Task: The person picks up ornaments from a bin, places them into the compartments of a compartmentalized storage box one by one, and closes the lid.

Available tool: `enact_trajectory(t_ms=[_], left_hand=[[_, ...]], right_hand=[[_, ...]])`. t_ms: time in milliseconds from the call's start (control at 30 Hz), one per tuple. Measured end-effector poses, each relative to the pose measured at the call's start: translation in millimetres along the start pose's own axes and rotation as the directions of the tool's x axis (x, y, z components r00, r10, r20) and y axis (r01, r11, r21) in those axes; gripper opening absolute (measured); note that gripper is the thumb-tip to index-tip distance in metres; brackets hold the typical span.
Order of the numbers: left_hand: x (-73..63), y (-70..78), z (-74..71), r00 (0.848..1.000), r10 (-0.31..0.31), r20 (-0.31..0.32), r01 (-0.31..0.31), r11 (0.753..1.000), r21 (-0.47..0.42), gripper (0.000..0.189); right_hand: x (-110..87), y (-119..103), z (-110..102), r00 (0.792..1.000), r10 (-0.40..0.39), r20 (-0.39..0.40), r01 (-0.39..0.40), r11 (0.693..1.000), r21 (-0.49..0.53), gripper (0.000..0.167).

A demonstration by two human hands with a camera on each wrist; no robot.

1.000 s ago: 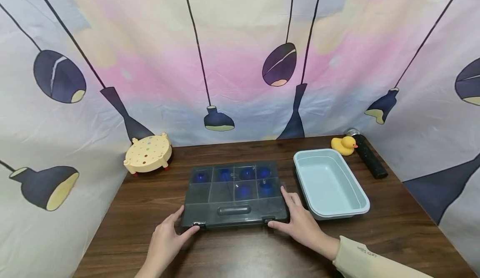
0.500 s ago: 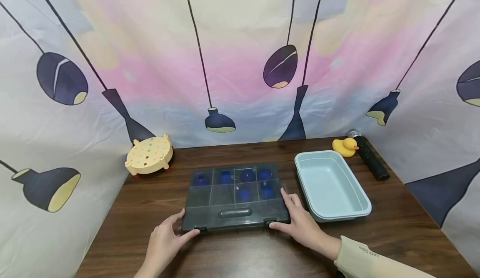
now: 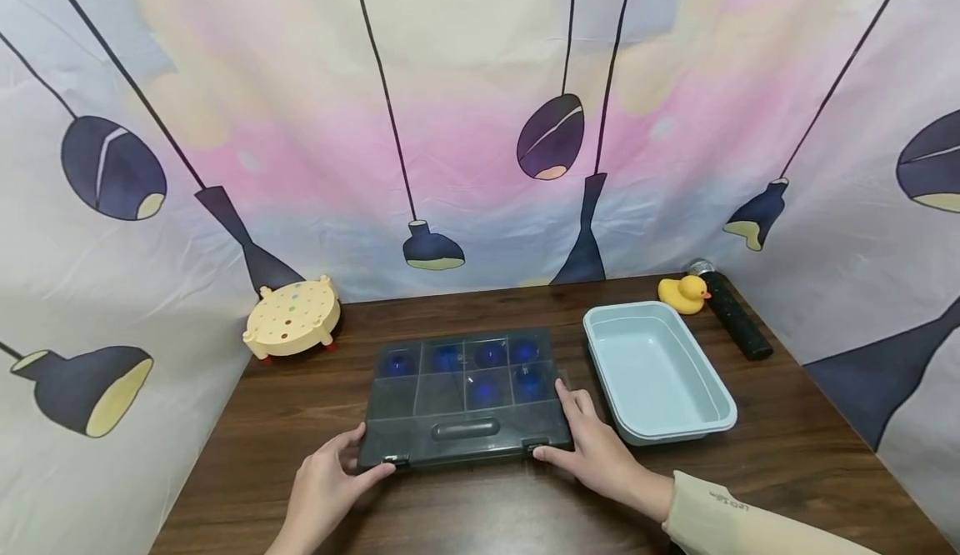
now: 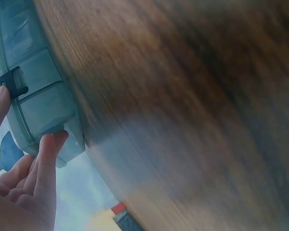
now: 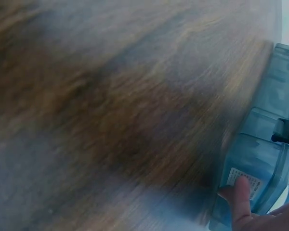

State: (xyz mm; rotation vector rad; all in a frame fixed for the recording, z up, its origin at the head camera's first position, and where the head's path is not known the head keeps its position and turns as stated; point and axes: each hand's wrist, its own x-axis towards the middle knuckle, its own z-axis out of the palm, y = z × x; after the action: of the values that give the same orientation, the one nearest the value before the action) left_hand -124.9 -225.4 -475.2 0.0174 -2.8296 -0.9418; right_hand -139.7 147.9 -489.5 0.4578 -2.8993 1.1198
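A dark, see-through compartment box (image 3: 465, 430) lies on the wooden table with its lid down and its handle toward me. Round blue things (image 3: 485, 388) show through the lid in several compartments. My left hand (image 3: 322, 484) grips the front left corner, its thumb at the left latch (image 4: 13, 83) and its fingers at the box's side and underside. At the front right corner my right hand (image 3: 596, 447) grips the box, with the thumb on the right latch (image 5: 282, 131). Its fingertips press the side wall near a white label (image 5: 245, 182).
Right of the box stands a light blue plastic tub (image 3: 678, 433). A yellow rubber duck (image 3: 682, 293) and a black microphone (image 3: 737, 315) lie behind it. A cream spotted round stool-like piece (image 3: 292, 319) sits at the back left, near the patterned cloth (image 3: 480, 122).
The head view has shifted slightly. Both hands keep the same places on the box, thumbs at the latches, and the lid stays down.
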Motion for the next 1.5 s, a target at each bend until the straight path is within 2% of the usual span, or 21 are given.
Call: enact_trajectory(t_ms=[300, 533, 767, 900, 1267, 1367, 1500], left_hand=[[2.2, 0.7, 0.9, 0.999, -0.031, 0.013, 0.032, 0.998, -0.055, 0.081], [-0.3, 0.1, 1.2, 1.0, -0.026, -0.003, 0.025, 0.999, -0.044, 0.083], [-6.0, -1.7, 0.9, 0.998, -0.066, 0.011, 0.067, 0.997, -0.028, 0.087], [-3.3, -0.7, 1.5, 0.998, -0.064, 0.013, 0.065, 0.997, -0.033, 0.088], [2.7, 1.8, 5.3, 0.997, -0.076, 0.03, 0.077, 0.996, -0.038, 0.089], [0.3, 1.0, 5.2, 0.994, -0.107, 0.031, 0.108, 0.994, -0.029, 0.091], [-0.2, 1.3, 4.5, 0.992, -0.124, 0.033, 0.125, 0.992, -0.014, 0.092]], right_hand=[[1.5, -0.5, 0.2, 1.0, -0.004, 0.004, 0.004, 0.999, -0.035, 0.102], [1.4, -0.2, 2.1, 1.0, -0.015, -0.005, 0.014, 0.999, -0.049, 0.101], [1.4, -0.8, 2.4, 1.0, -0.005, 0.015, 0.006, 0.998, -0.063, 0.101], [1.3, 0.0, 2.4, 1.0, -0.005, -0.012, 0.004, 0.998, -0.065, 0.101], [-1.4, 2.0, 2.4, 0.995, -0.084, -0.051, 0.081, 0.994, -0.072, 0.047], [-2.5, 1.9, 6.0, 0.994, -0.095, -0.053, 0.091, 0.993, -0.072, 0.041], [-2.9, 3.2, 8.6, 0.993, -0.092, -0.068, 0.087, 0.994, -0.072, 0.042]])
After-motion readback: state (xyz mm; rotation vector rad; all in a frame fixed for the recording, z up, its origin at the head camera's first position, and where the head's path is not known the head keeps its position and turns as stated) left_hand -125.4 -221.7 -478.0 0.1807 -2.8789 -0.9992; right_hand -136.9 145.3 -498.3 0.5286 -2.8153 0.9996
